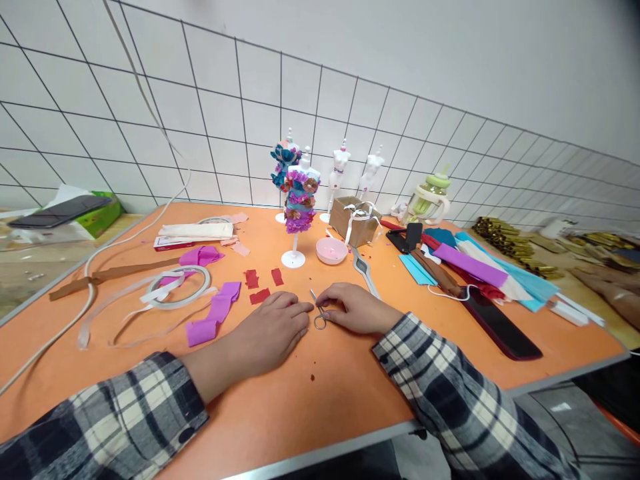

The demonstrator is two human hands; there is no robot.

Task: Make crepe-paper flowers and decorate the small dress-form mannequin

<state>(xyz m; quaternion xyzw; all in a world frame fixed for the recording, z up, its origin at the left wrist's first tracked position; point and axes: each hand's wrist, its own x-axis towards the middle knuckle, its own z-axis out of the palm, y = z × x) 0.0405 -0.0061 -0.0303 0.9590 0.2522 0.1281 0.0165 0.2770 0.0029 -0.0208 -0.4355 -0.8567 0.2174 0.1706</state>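
My right hand (pixel 353 308) is closed on a pair of small metal scissors (pixel 320 322), fingertips at the handles and the tips pointing away from me. Palm down on the orange table, my left hand (pixel 275 327) has its fingers stretched toward the scissors; what lies under it is hidden. Just beyond the left hand are a few cut pieces of red crepe paper (pixel 251 279). Behind them stands a small white dress form (pixel 301 200) covered in purple, pink and brown paper flowers. A pink bowl (pixel 331 251) sits beside its base.
Purple crepe strips (pixel 214 317) and a tape roll (pixel 203 293) lie to the left, with a white cable (pixel 93 267) along that side. A cardboard box (pixel 353 223), a watch (pixel 365 270), a phone (pixel 500 323), folded crepe paper (pixel 470 265) and a bottle (pixel 430 200) are on the right.
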